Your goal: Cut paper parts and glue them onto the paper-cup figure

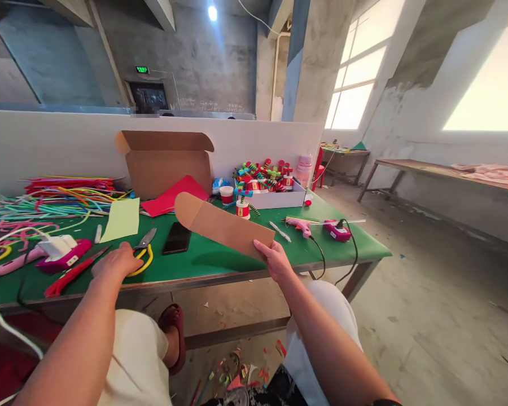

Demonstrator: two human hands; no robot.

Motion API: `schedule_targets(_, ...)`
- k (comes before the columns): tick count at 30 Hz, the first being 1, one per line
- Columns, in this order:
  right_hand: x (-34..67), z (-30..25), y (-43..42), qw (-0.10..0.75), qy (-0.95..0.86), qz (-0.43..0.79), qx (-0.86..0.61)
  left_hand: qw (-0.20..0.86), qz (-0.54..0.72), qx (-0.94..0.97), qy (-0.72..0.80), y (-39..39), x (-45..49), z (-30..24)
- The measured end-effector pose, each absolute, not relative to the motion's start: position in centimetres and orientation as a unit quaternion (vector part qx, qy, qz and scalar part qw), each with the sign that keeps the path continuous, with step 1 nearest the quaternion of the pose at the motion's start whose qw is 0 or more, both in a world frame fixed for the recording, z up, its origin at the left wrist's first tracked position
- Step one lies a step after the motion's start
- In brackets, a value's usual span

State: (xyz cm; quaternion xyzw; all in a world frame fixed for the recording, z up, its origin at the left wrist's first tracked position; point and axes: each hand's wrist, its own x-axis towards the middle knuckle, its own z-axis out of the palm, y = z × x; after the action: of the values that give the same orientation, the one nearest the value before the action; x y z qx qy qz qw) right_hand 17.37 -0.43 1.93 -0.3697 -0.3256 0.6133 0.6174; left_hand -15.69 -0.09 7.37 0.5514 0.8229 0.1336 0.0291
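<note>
My right hand point(275, 260) grips one end of a flat brown cardboard strip point(224, 225), pinched between thumb and fingers. The strip's rounded far end is raised and points left over the green table point(211, 264). My left hand point(117, 262) is low at the table's near edge, open, its fingers apart and partly hidden by the back of the hand. Just right of its thumb lie scissors point(146, 241) with yellow handles; whether they touch is unclear. A red-handled knife point(70, 277) lies partly beneath that hand. Between the scissors and the strip lies a black phone point(176, 238).
An open cardboard box point(169, 169), red sheet point(182, 194) and pale green paper point(122, 219) lie behind. Pipe cleaners point(68, 197) pile up left. A white box point(275, 198) holds colourful cup figures. At right are a pink glue gun point(300, 225) and purple power strip point(337, 231) with cords.
</note>
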Motion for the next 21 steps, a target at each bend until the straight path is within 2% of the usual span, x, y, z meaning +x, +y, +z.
schedule_targets(3,17.4,1.7,-0.2,0.622,-0.326,0.614,-0.361,-0.008,0.068,0.529,0.846,0.4,-16.2,7.3)
schedule_targets(5,17.5,1.8,0.0,0.629,-0.321,0.616,-0.349,-0.013,0.116,0.521,0.845,0.3,-16.9,7.0)
schedule_targets(8,17.8,2.3,0.2,0.657,-0.289,0.612,-0.332,0.047,0.329,0.483,0.810,-0.6,-17.0,6.5)
schedule_targets(10,18.0,2.9,0.2,0.680,-0.259,0.604,-0.325,0.134,0.491,0.473,0.719,-1.5,-15.6,6.1)
schedule_targets(11,18.1,3.1,0.2,0.689,-0.247,0.601,-0.323,0.185,0.532,0.489,0.666,-2.1,-14.3,5.9)
schedule_targets(13,18.1,3.5,0.2,0.699,-0.229,0.595,-0.323,0.237,0.516,0.558,0.605,-3.5,-11.0,5.1)
schedule_targets(18,18.4,3.6,0.4,0.707,-0.205,0.583,-0.344,0.377,0.323,0.657,0.567,-6.5,-3.3,2.3)
schedule_targets(21,18.8,3.4,0.7,0.719,-0.202,0.570,-0.343,0.373,0.194,0.721,0.551,-7.5,-1.7,1.6)
